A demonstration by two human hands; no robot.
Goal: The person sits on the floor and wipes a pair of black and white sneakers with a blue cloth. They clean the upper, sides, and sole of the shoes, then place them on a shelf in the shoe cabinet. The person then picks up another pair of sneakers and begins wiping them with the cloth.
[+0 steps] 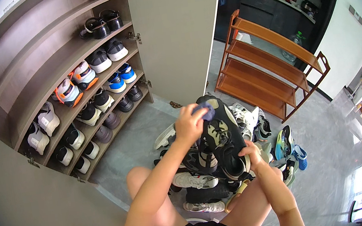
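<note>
My right hand (251,153) grips the heel end of a black lace-up sneaker (221,135) with pale cream patches, its toe pointing away from me. A dark blue-purple cloth (206,110) is pinched in my left hand (190,122) and touches the sneaker near its toe. Beneath and around it lies a pile of shoes on the floor between my knees. White sneakers (195,180) and a black shoe (206,193) are in that pile, with a yellow slipper (239,193) by my right thigh.
An open shoe cabinet (103,78) with several pairs on its shelves stands at the left, its door (177,37) swung out. A brown wooden rack (263,80) stands ahead at the right. Blue clogs (301,157) lie right of the pile.
</note>
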